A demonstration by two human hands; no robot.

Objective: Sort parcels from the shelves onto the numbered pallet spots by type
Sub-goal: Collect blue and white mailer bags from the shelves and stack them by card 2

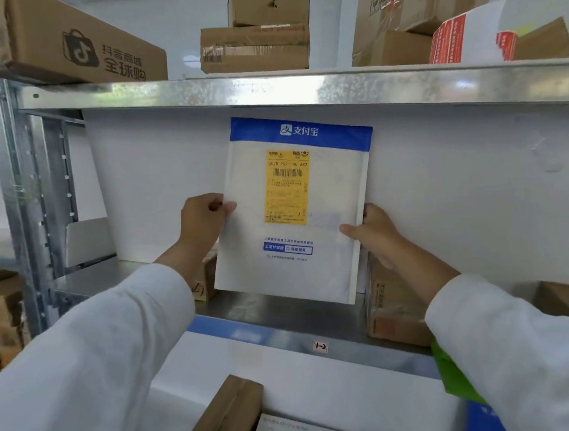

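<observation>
White-sleeved left hand [203,220] pinches the mailer's [328,192] nine o'clock edge. The blue-banded mailer hangs upright, long axis twelve to six, clear above the shelf board [268,304]. The right hand [374,233] pinches its four o'clock edge, slightly lower. Neither hand looks nearer.

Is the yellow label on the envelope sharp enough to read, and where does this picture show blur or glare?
Head view: the yellow label has a sharp top code and barcode but unreadable small print; the cardboard box at the bottom edge is blurred; the shelf beam carries patchy, mild glare.
</observation>
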